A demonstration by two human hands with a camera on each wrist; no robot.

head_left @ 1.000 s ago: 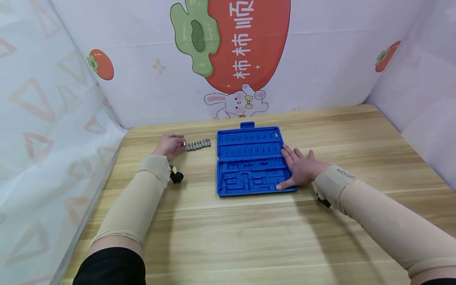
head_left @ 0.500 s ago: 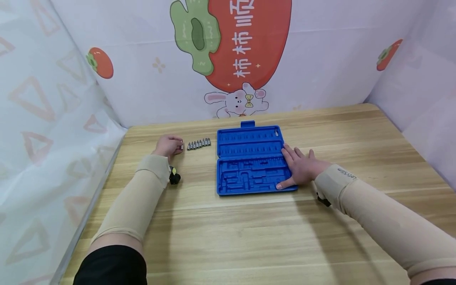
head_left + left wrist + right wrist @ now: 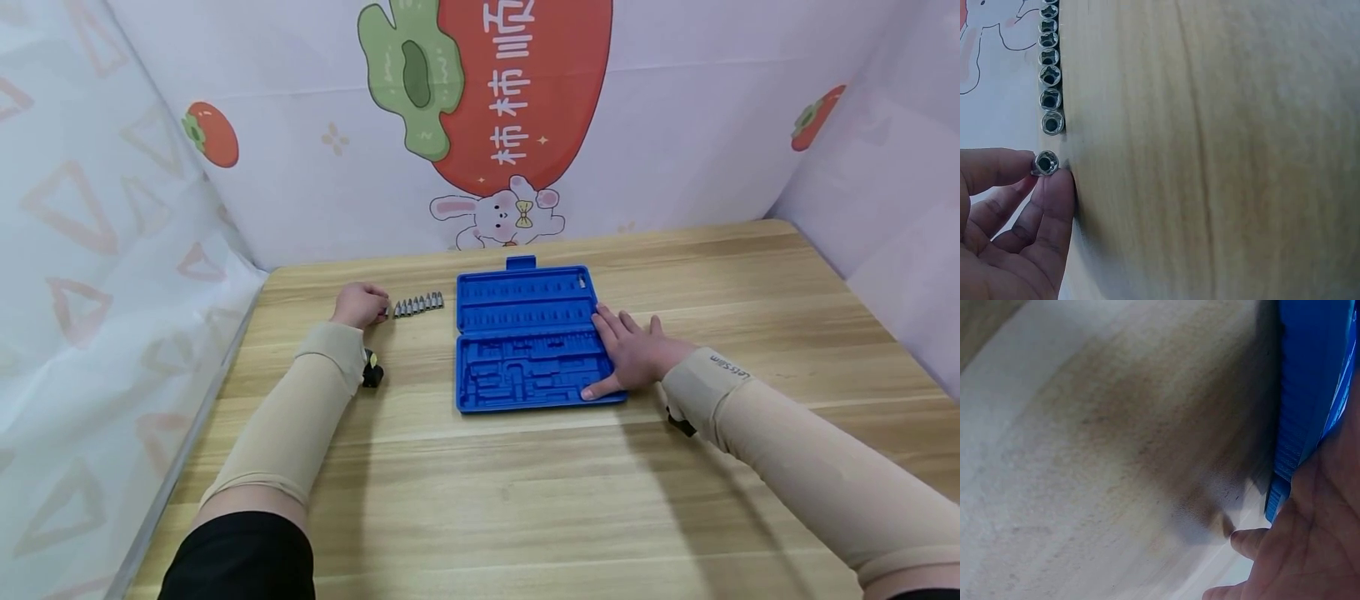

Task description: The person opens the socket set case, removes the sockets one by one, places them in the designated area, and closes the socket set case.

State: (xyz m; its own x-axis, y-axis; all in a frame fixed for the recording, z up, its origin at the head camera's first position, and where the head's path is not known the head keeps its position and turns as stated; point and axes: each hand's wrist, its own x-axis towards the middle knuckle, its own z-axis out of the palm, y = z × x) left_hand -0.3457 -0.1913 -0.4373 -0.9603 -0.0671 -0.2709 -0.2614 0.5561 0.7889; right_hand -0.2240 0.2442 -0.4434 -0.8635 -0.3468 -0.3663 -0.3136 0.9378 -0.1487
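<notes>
Between thumb and fingers, my left hand (image 3: 362,305) pinches a small metal socket (image 3: 1046,163), its round hollow end facing the left wrist camera. That socket is just apart from the end of a row of several similar sockets (image 3: 418,305), lined up side by side on the table left of the case. My right hand (image 3: 636,352) rests with spread fingers on the right edge of the opened blue tool case (image 3: 542,407), thumb on its near corner. In the right wrist view the blue case side (image 3: 1310,375) shows beside the palm.
The case lies open on the wooden table (image 3: 495,500), its moulded slots facing up and its latch (image 3: 521,262) at the far side. One small light-coloured piece or opening (image 3: 581,282) shows at the lid's far right corner. Printed cloth walls (image 3: 300,200) border the table.
My left hand first drew back slightly left with the socket, then came right and lower beside the row's end. My right hand stays on the case.
</notes>
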